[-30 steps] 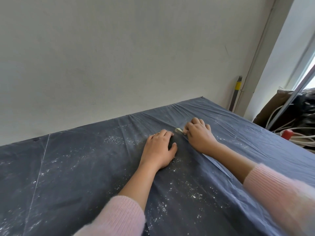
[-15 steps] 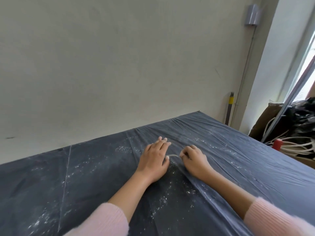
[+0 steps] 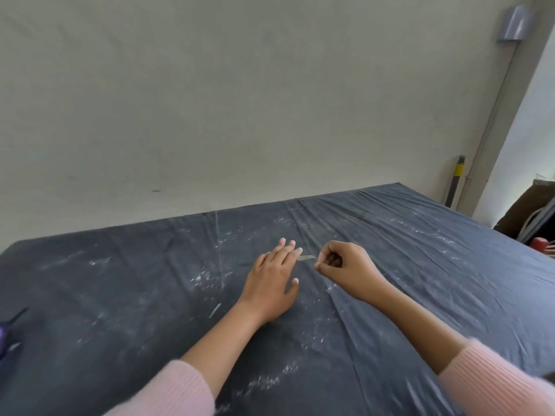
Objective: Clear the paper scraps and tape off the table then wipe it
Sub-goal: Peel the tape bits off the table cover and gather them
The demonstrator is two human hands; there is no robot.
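A dark blue-grey plastic sheet covers the table [image 3: 420,265], dusted with white specks. My left hand [image 3: 271,280] lies flat on the sheet, fingers spread, pressing it down. Just right of it my right hand [image 3: 345,265] is raised a little and pinches one end of a thin strip of clear tape [image 3: 305,258]; the strip's other end reaches my left fingertips. Another short pale tape scrap [image 3: 215,310] lies on the sheet left of my left wrist. A long thin pale line, possibly tape [image 3: 216,232], runs towards the far edge.
A plain wall stands close behind the table's far edge. A pole with a yellow band [image 3: 456,178] leans in the right corner. Clutter and a red object [image 3: 540,244] sit beyond the right edge. A dark purple item [image 3: 6,334] pokes in at the left edge.
My right hand has lifted off the sheet, pulling the tape strip up and to the right. My left hand stays flat. The camera view has tilted up and back.
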